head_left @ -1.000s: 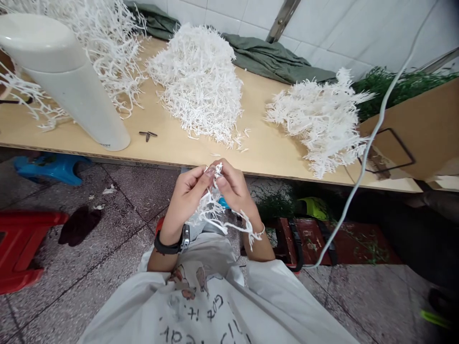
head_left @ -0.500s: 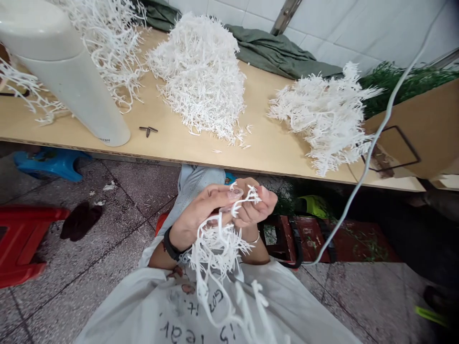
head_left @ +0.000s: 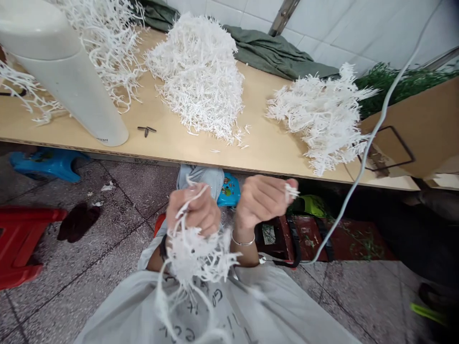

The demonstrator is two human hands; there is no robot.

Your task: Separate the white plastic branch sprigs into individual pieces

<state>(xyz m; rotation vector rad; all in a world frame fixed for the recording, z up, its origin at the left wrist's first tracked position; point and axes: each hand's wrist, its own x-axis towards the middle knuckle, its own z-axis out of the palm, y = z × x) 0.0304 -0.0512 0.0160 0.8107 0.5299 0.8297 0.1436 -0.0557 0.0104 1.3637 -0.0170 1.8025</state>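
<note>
While the left grip (head_left: 195, 208) clasps white strands (head_left: 195, 255), most dangling below it, the right grip (head_left: 261, 200) pinches white bits (head_left: 291, 191).

The strand bundle (head_left: 201, 255) and strand pieces (head_left: 292, 191) were white, like the middle pile (head_left: 201, 76). The counter (head_left: 172, 149) was light tan, the bottle (head_left: 79, 95) off-white, the cloth (head_left: 265, 52) dark green. The shirt (head_left: 132, 306) was pale grey with black lettering, the printed stool (head_left: 233, 196) blue with multicoloured figures, the floor (head_left: 79, 277) speckled grey with dark lines.
</note>
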